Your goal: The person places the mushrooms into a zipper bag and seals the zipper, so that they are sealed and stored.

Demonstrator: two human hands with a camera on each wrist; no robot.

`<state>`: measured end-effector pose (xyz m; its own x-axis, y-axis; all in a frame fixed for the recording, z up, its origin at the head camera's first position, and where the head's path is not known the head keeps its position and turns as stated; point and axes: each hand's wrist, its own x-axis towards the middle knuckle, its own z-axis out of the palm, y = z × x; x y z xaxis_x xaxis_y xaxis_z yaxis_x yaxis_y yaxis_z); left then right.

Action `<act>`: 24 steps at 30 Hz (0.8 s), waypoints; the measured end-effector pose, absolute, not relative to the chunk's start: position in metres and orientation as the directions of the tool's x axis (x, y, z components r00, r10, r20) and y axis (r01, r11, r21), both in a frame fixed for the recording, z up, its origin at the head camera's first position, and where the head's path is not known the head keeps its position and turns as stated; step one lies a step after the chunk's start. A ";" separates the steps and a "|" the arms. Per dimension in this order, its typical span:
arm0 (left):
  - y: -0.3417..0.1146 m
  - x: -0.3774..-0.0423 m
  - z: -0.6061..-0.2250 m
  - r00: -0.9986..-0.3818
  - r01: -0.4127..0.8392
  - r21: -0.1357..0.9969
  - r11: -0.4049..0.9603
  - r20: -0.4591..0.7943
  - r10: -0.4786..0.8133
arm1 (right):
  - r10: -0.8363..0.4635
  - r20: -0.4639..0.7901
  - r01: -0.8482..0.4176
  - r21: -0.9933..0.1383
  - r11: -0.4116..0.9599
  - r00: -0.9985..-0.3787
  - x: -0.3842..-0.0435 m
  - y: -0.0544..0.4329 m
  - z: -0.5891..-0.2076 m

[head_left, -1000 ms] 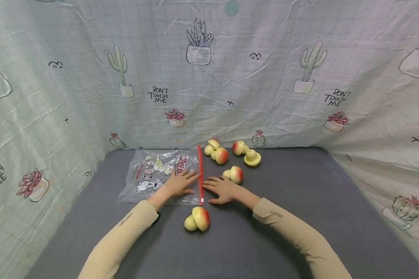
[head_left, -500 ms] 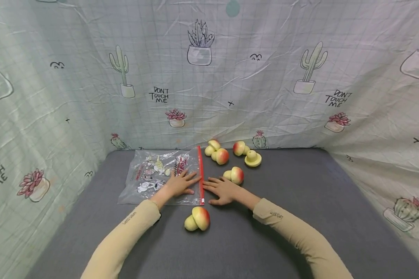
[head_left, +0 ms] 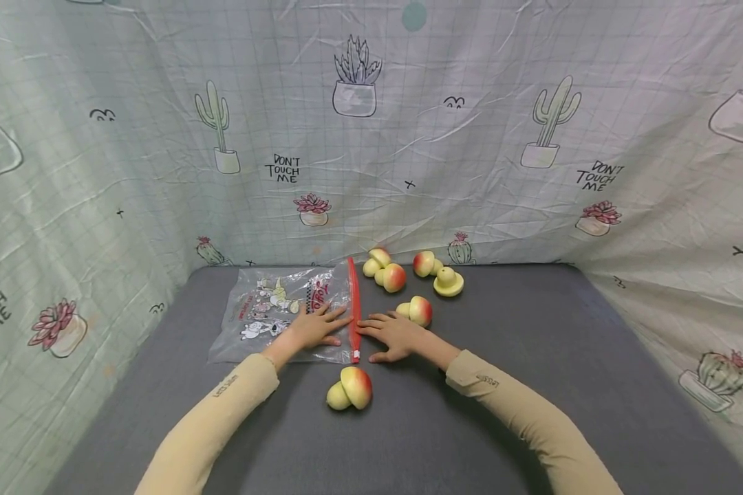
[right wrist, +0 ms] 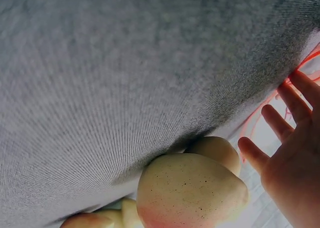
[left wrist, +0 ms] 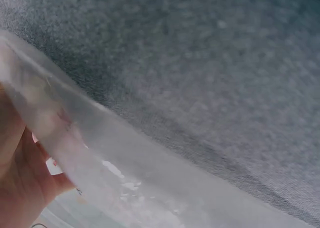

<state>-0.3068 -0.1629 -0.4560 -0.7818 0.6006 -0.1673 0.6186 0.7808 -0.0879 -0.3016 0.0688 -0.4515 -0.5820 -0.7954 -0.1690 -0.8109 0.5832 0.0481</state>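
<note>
Plainly laid out: one clear bag (head_left: 277,302) on a grey table (head_left: 508,330)

Front mushroom-shaped piece (head_left: 349,389): yellow, cap blushed red, lying on its side near the bag's closest right corner.
Left hand (head_left: 312,328): fingers spread, laid over the bag's printed face.
Right hand (head_left: 396,337): fingers straight, slightly parted, tips at the bag's red zip strip (head_left: 355,302); pressure on it cannot be told.
Bag: lying flat, cartoon figures printed, white slider (head_left: 356,355) at the strip's near end.
Middle piece (head_left: 417,311): on its side, just beyond the right hand.
Far left pair (head_left: 390,276): two similar pieces, close together, right of the strip's far end.
Far right pair (head_left: 448,282): one on its side, one standing cap-down.
Backdrop (head_left: 408,137): pale hanging cloth, potted-cactus print.
</note>
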 end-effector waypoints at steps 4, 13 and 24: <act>-0.167 -0.304 -0.456 -0.783 0.618 -0.075 0.783 -0.155 0.603 | -0.794 -0.163 -0.809 0.057 0.585 -0.586 -0.301 0.068 -0.451; -0.177 -0.300 -0.451 -0.775 0.625 -0.034 0.780 -0.152 0.614 | -0.793 -0.139 -0.805 0.086 0.587 -0.593 -0.302 0.065 -0.453; -0.198 -0.301 -0.452 -0.756 0.638 0.049 0.768 -0.150 0.638 | -0.810 -0.106 -0.817 0.072 0.572 -0.576 -0.304 0.065 -0.456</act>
<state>-0.3006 -0.1976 -0.4523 -0.7555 0.6377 -0.1501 0.6384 0.7681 0.0493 -0.3038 0.0646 -0.4562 -0.5763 -0.8103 -0.1062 -0.8172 0.5718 0.0724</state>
